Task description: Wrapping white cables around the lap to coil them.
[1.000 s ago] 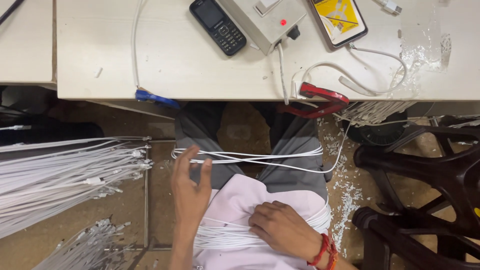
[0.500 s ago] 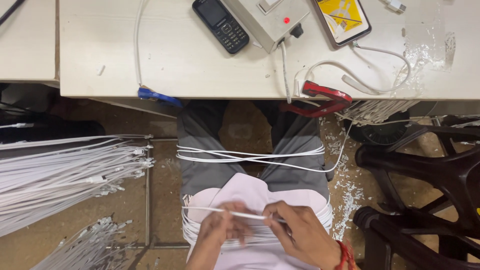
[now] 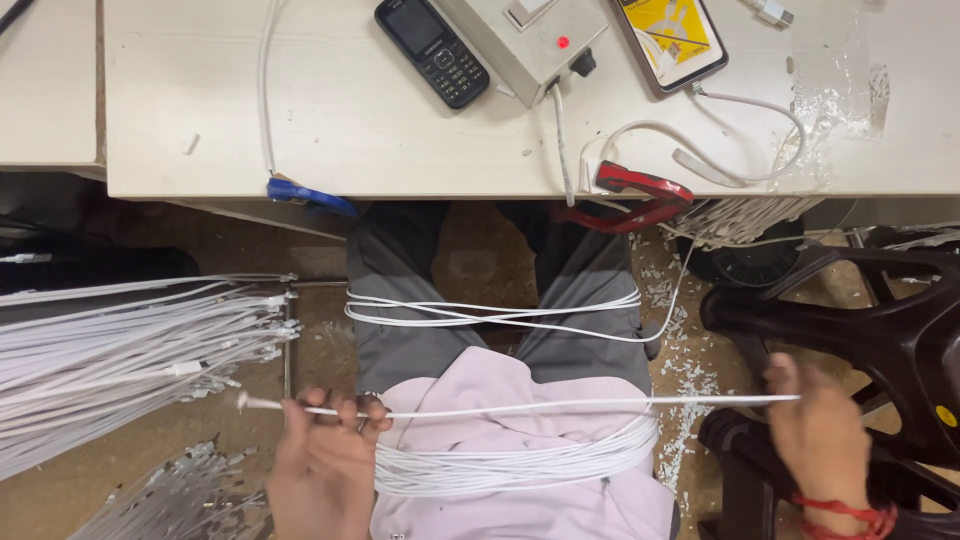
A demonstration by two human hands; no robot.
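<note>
Left hand (image 3: 325,465) low over the lap, fingers curled, pinching a white cable (image 3: 520,408) near its end. Right hand (image 3: 820,435) flung out wide, blurred, gripping the cable's far end; cable taut between them.

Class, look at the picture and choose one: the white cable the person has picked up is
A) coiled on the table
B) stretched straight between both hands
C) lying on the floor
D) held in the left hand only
B: the white cable runs taut from the left hand across the lap to the right hand, each with a grip on it.
</note>
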